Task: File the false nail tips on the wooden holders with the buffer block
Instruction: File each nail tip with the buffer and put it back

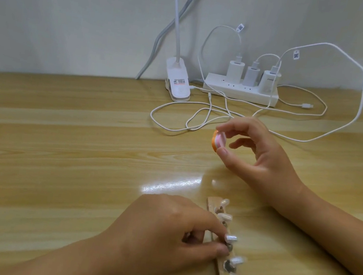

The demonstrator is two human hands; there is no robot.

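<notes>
A wooden holder [213, 202] lies on the table near the front, running from centre toward the bottom edge. Several pale false nail tips [225, 217] stand along it on small metal mounts. My left hand [167, 231] rests on the holder's middle, with curled fingers pinching it from the left side. My right hand [257, 152] hovers above the table farther back. Its thumb and forefinger pinch a small buffer block [217, 141] with an orange face and a pink-white layer. The buffer block is well apart from the nail tips.
A white power strip [240, 91] with three chargers sits at the back by the wall. White cables [179, 116] loop over the wooden table [56, 154] behind my right hand. A white clip lamp base [178, 83] stands left of the strip.
</notes>
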